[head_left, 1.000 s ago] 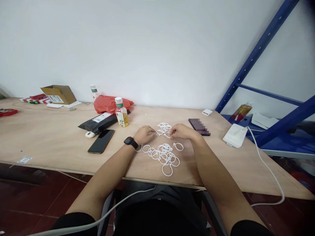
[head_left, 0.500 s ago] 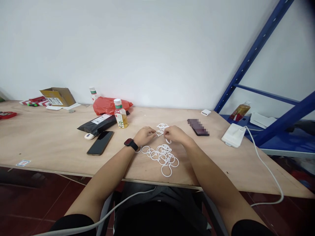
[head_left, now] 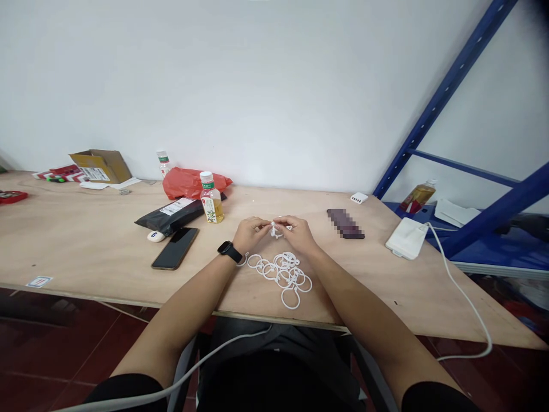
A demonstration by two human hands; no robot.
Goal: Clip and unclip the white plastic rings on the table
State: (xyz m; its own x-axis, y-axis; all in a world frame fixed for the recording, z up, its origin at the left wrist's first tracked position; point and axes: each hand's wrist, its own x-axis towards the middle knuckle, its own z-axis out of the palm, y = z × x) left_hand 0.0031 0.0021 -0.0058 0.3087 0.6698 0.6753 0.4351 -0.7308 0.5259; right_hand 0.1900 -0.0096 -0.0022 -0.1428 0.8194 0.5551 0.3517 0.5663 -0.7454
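My left hand (head_left: 252,233), with a black watch on its wrist, pinches a white ring (head_left: 273,230) between thumb and fingers. From the other side my right hand (head_left: 295,231) also pinches at this white plastic piece, so the fingertips of both hands nearly meet. More white rings lie behind and under the fingers, mostly hidden. Nearer the table's front edge spreads a loose pile of white rings with small clasps (head_left: 290,298), several of them overlapping. One ring (head_left: 242,261) is partly covered by my left wrist.
On the left are a phone (head_left: 175,249), a white earbud case (head_left: 155,236), a black parcel (head_left: 169,214), a drink bottle (head_left: 211,200) and a red bag (head_left: 184,182). To the right lie a pixelated dark object (head_left: 344,223) and a white power bank (head_left: 406,238) with a cable.
My right hand has moved left toward my left hand, and the fingertips of both have come together at the white ring. The pile in front is unchanged.
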